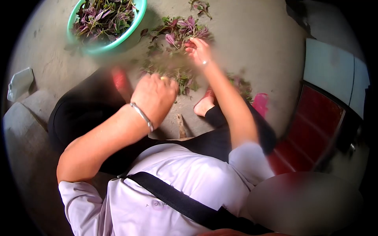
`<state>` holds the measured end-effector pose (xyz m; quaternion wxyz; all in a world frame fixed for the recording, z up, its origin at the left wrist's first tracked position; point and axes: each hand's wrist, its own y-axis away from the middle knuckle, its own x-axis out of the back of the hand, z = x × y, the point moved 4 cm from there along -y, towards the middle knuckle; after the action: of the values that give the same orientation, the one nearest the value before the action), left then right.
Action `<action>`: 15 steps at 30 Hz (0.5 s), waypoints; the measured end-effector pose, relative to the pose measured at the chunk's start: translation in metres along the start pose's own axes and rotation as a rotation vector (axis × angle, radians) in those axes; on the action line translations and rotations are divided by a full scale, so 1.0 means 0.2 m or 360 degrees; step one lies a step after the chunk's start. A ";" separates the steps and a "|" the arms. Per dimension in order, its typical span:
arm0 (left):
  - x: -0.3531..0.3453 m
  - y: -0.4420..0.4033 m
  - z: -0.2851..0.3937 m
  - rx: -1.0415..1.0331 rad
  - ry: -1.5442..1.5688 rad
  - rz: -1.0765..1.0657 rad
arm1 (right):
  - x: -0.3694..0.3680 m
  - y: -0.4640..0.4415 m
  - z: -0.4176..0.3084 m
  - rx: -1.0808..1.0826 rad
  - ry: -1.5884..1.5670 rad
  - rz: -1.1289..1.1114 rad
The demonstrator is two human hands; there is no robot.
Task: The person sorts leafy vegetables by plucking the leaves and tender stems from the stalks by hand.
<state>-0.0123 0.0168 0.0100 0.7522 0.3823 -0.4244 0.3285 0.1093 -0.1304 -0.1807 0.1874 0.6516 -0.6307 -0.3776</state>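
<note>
My left hand (155, 96) is closed, knuckles up, over loose leafy greens (184, 80) on the floor. Anything inside its fingers is hidden from me. It wears a yellow ring, with a silver bangle on the wrist. Farther out, my right hand (199, 51) is at the edge of a heap of purple-and-green leaves (185, 29). Its fingers are slightly bent and apart, and the fingertips appear to touch the leaves. A turquoise basin (141, 19) full of similar purple-green leaves stands at the upper left.
Leaves also lie beside my right forearm (242, 86), near a pink object (260, 104). A whitish plastic container (20, 83) is at the far left. On the right stands a red and pale-blue piece of furniture (311, 122). My feet (204, 105) rest near the leaves on the concrete floor (260, 47).
</note>
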 end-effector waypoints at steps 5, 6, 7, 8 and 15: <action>-0.02 -0.10 -0.10 0.0330 0.1052 0.0461 | -0.06 0.32 -0.23 0.0179 0.0000 -0.0246; -0.05 -0.13 -0.10 0.0309 0.1337 0.0452 | -0.08 0.38 -0.26 0.0233 -0.0018 -0.0275; -0.08 -0.17 -0.09 0.0279 0.1622 0.0438 | -0.09 0.47 -0.30 0.0287 -0.0034 -0.0305; -0.10 -0.19 -0.08 0.0244 0.1909 0.0416 | -0.12 0.55 -0.33 0.0339 -0.0048 -0.0333; -0.01 -0.23 0.09 0.0021 0.2606 0.0439 | -0.15 0.91 -0.42 0.0615 -0.0273 -0.0282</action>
<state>0.0185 -0.0213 -0.0002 0.7739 -0.0287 0.2162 0.5946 0.0484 -0.1456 0.0125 -0.0290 0.6938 -0.6451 -0.3189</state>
